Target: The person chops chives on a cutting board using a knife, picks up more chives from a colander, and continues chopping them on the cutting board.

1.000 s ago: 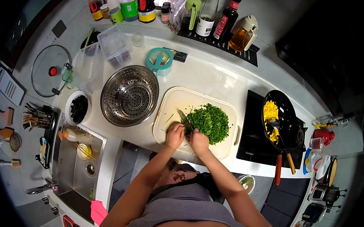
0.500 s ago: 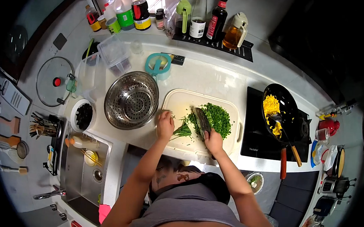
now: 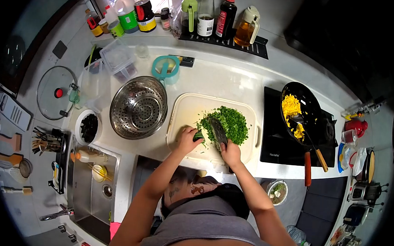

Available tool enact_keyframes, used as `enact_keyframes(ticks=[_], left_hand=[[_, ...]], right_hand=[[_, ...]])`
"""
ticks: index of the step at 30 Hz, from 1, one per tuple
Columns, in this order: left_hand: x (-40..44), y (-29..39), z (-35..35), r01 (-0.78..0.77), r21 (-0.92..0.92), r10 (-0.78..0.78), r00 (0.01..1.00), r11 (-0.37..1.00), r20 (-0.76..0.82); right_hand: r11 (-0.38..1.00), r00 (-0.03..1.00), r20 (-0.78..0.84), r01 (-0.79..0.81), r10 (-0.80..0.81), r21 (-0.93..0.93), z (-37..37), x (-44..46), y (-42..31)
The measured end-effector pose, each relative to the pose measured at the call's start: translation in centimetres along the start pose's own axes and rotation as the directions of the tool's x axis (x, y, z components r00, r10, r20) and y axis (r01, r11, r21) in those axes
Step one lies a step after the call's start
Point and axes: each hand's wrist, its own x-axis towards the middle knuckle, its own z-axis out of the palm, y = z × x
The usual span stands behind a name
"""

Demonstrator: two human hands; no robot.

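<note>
On the cream cutting board (image 3: 180, 107), my left hand (image 3: 188, 141) is closed around a small bunch of uncut chives (image 3: 198, 135). My right hand (image 3: 231, 154) grips a kitchen knife (image 3: 218, 131) with a dark patterned blade, its handle mostly hidden under the fingers. The blade lies just right of the bunch, against a heap of finely chopped chives (image 3: 235, 124). A few loose green bits are scattered on the board near both hands.
Left of the board stands a steel colander (image 3: 138, 107), with a white bowl of dark pieces (image 3: 89, 126) beyond it. A wok (image 3: 309, 110) holding yellow scrambled egg (image 3: 291, 107) sits on the hob to the right. The sink (image 3: 88, 193) is at the lower left.
My left hand has moved right from the board's left edge and taken hold of the chives, now closer to the blade. The knife stays in my right hand. The whole view has shifted slightly.
</note>
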Motion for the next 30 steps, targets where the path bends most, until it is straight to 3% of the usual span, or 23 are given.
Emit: enact_keyframes(ticks=[6, 12, 15, 21, 25, 30], left_hand=[[-1.0, 0.1, 0.9, 0.065, -0.077, -0.063, 0.998, 0.995, 0.026], [0.1, -0.3, 2.2, 0.041, 0.079, -0.028, 0.988, 0.996, -0.152], [0.1, -1.2, 2.7, -0.119, 0.193, 0.15, 0.976, 0.974, -0.157], [-1.3, 1.0, 0.7, -0.228, 0.183, 0.254, 0.958, 0.956, -0.135], [-1.8, 0.4, 1.8, -0.147, 0.103, 0.163, 0.973, 0.984, -0.165], [-1.7, -0.2, 2.6, -0.113, 0.078, 0.127, 0.969, 0.99, -0.21]], right_hand=[[1.0, 1.0, -0.001, -0.01, 0.01, 0.007, 0.2, -0.3, 0.1], [1.0, 1.0, 0.0, -0.018, 0.018, 0.004, 0.0, -0.4, 0.2], [1.0, 1.0, 0.0, -0.019, 0.019, 0.003, -0.1, -0.3, 0.2], [1.0, 1.0, -0.006, 0.008, -0.008, 0.016, -0.2, -0.2, -0.7], [0.999, 0.999, 0.04, 0.031, -0.033, 0.038, -0.8, 0.0, -2.4], [0.991, 0.993, 0.063, 0.103, -0.097, -0.088, -0.6, 0.7, -4.3]])
